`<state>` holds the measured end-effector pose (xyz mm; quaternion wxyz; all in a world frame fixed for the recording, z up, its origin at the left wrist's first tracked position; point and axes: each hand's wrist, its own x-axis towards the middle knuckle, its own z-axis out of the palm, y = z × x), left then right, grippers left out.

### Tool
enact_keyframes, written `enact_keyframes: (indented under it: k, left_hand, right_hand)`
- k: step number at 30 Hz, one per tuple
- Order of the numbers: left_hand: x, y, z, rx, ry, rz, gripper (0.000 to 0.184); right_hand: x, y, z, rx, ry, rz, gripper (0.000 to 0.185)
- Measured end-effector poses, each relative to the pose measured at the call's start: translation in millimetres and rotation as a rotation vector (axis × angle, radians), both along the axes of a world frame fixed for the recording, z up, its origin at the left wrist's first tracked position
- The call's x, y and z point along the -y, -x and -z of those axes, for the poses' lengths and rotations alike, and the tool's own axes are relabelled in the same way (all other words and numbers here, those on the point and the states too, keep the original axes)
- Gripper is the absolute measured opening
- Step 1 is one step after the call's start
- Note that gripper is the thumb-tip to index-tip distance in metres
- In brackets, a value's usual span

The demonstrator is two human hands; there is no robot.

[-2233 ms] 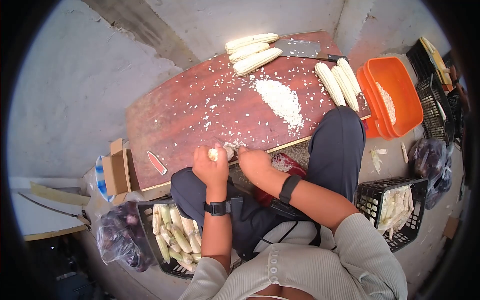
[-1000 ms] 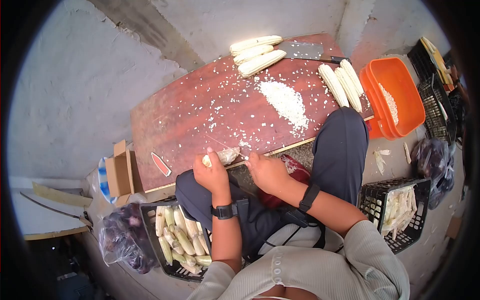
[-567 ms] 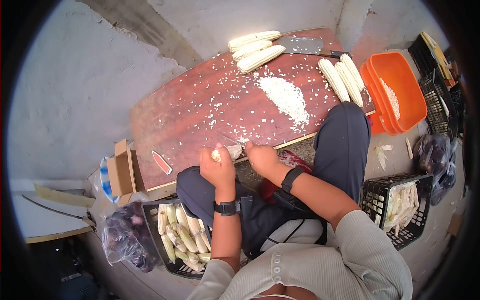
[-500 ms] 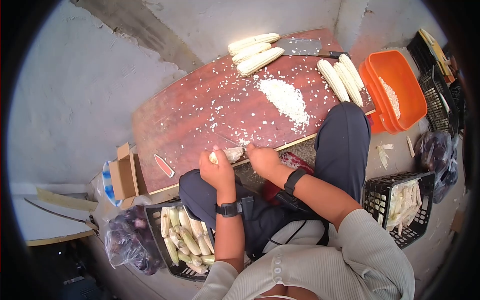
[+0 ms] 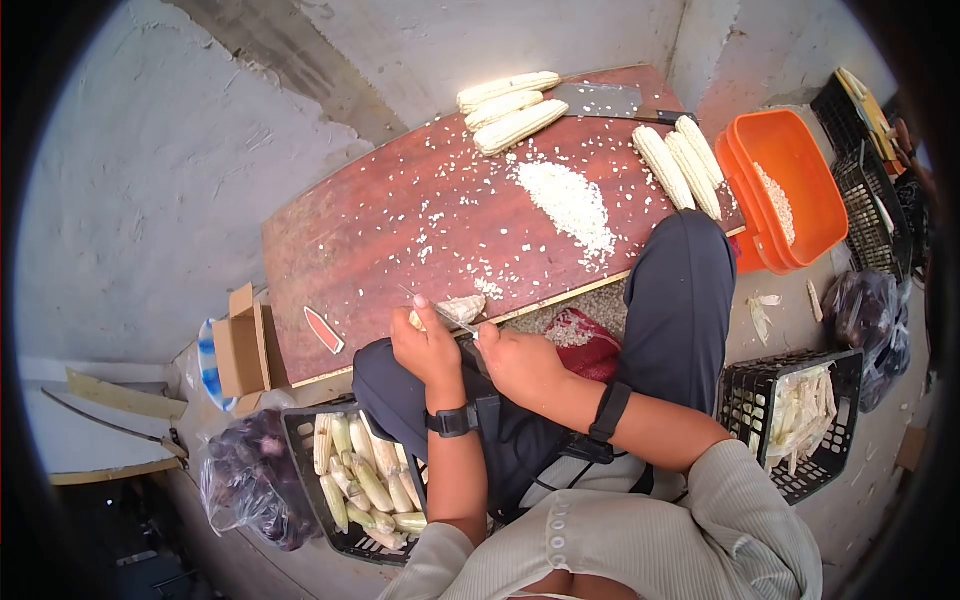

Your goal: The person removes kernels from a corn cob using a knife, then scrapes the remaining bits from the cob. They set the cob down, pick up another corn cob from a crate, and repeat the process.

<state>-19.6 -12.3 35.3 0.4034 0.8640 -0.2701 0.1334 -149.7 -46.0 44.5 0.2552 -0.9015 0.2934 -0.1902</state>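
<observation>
In my left hand (image 5: 427, 348) I grip a partly stripped corn cob (image 5: 462, 309), held low at the near edge of the reddish board (image 5: 360, 250). My right hand (image 5: 520, 362) is closed around the handle of a small knife (image 5: 446, 312). Its thin blade crosses over the cob and points toward my left thumb. Just beyond the cob lies a little cluster of cut kernels (image 5: 488, 288). A larger heap of white kernels (image 5: 568, 208) sits farther back on the board, with loose kernels scattered around it.
Whole cobs (image 5: 520, 126) lie at the back beside a cleaver (image 5: 600, 100); more cobs (image 5: 665, 168) rest at the right. An orange bin (image 5: 820, 200) holds kernels. Crates of corn (image 5: 330, 535) and husks (image 5: 785, 480) flank my legs. A red-and-white pointed object (image 5: 323, 330) lies at left.
My right hand has drawn nearer and slightly left, bringing the knife blade across the cob toward my left thumb. My left hand has shifted a little, still gripping the cob.
</observation>
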Motion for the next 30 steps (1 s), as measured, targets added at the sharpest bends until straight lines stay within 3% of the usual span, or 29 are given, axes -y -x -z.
enact_keyframes:
  k: [6,8,11,16,23,30]
  left_hand:
    - [-3.3,-3.7,-0.3,-0.027,-0.027,0.015,0.039]
    - [-1.1,-1.3,-3.6,0.009,-0.033,0.046,0.036]
    - [-6.4,14.1,-8.8,0.062,-0.032,0.120,0.032]
    - [-13.1,6.6,-9.8,-0.061,0.016,0.004,0.033]
    - [-1.1,3.2,-7.0,0.030,-0.016,0.009,0.037]
    - [-2.0,8.3,-9.9,-0.061,0.026,0.121,0.034]
  right_hand:
    - [4.8,-10.1,4.0,-0.019,0.053,-0.002,0.007]
    - [5.9,-17.0,8.9,-0.192,0.072,0.050,0.010]
    - [31.6,-13.3,70.2,-0.233,-0.050,0.023,0.015]
    - [39.0,2.2,68.4,-0.180,-0.255,0.078,0.025]
    - [22.2,6.0,8.0,0.095,-0.088,0.044,0.022]
    - [12.3,-2.9,12.0,-0.018,-0.085,0.006,0.021]
